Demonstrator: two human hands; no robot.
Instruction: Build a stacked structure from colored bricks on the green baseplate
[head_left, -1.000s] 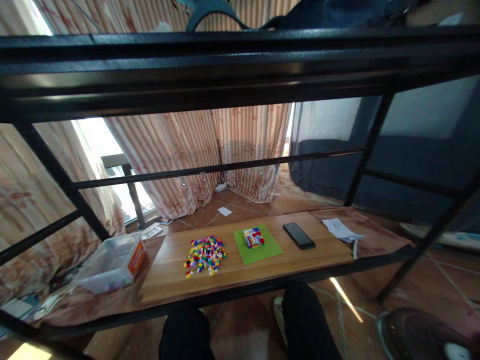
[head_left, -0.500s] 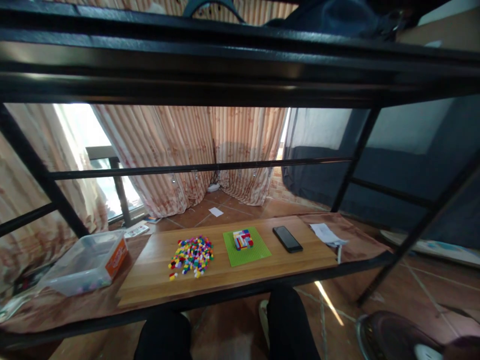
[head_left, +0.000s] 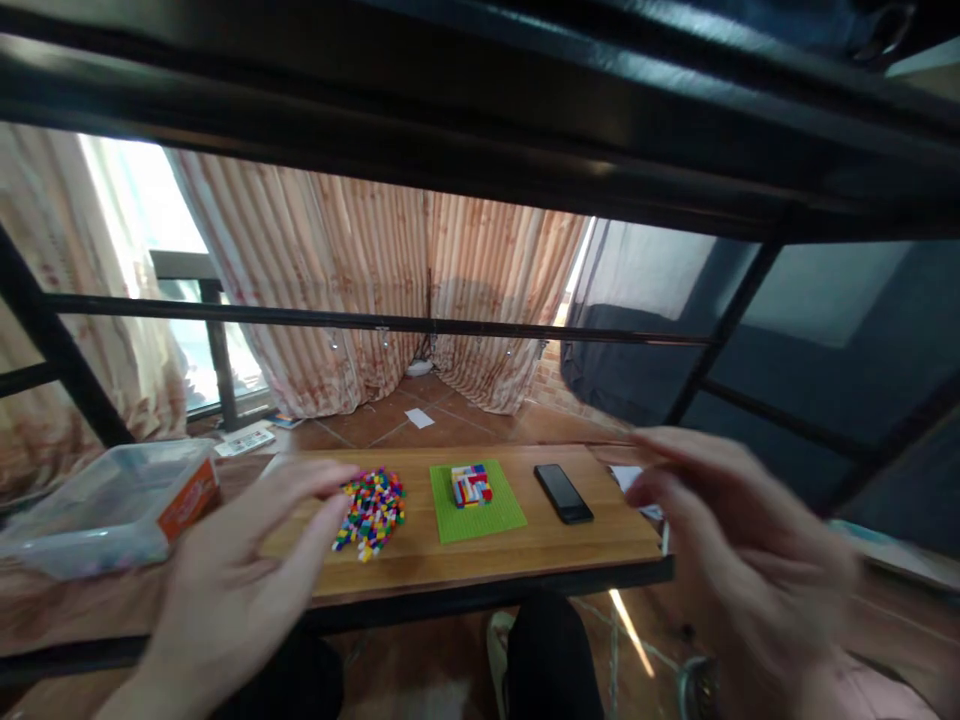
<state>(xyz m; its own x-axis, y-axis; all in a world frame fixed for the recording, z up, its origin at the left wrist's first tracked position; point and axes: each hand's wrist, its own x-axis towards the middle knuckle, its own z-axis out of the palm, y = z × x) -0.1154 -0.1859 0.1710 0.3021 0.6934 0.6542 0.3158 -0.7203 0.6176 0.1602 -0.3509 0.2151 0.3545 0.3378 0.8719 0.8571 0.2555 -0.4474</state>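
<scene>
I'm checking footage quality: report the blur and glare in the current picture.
Head view: right hand smeared, left hand blurred too; head view: window at left washed out white; head view: bright streak on the tiled floor; head view: toy-brick model clearer than either hand.

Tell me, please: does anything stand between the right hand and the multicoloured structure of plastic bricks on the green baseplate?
Yes, in this view: the black rectangular phone lies flat on the brown wooden board, between the right hand and the multicoloured brick structure. Being low, it would probably not block a raised hand.
</scene>
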